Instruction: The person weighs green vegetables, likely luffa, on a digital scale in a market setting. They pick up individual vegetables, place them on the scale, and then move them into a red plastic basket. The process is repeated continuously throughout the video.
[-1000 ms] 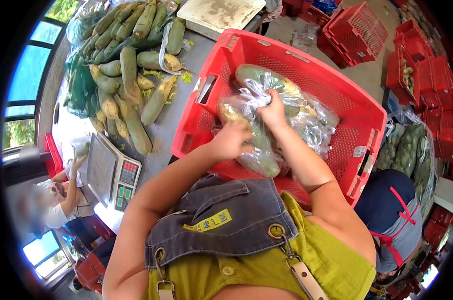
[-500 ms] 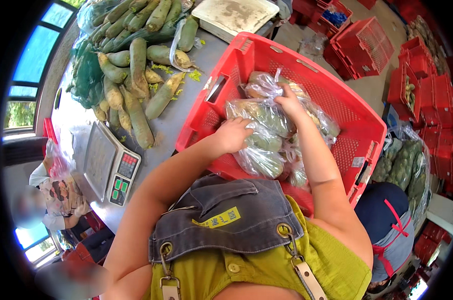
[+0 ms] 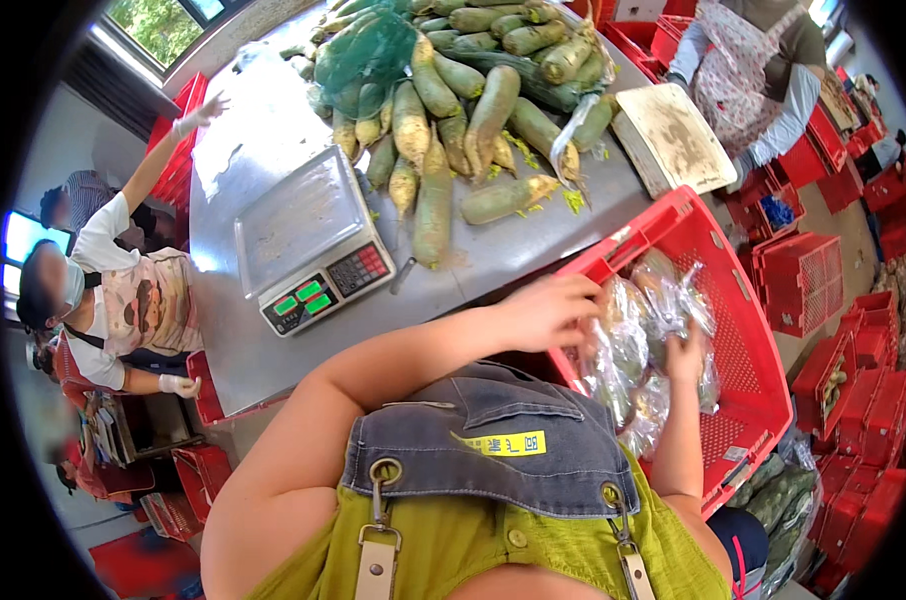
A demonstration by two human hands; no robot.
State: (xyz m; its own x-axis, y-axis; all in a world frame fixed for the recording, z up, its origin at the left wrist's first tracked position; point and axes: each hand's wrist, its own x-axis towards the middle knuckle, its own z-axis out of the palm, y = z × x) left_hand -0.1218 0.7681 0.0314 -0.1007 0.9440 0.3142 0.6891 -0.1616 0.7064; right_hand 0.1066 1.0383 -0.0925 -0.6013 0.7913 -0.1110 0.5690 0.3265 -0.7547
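My left hand (image 3: 558,312) reaches over the left rim of a red plastic crate (image 3: 748,400), palm down and open, its spread fingertips close to the bags inside. Further right, my right hand (image 3: 685,358) is down among the clear plastic bags (image 3: 628,330) in the crate, thumb and fingers closed on the film of one. Greenish, long vegetables show dimly through the wrinkled plastic. Loose green radishes (image 3: 433,205) with pale tips lie heaped on the metal table (image 3: 438,300), left of the crate.
A digital scale (image 3: 308,235) stands on the table's near left part. A stained white tray-like box (image 3: 673,135) sits by its right edge. One co-worker (image 3: 138,290) stands at left with an arm stretched out; another (image 3: 758,80) stands at far right. Red crates (image 3: 803,285) fill the right side.
My view has swung right, towards the table coming more into sight, the crate shifting rightward. My left hand has lifted off the bags to the crate's left rim. My right hand stays among the bags.
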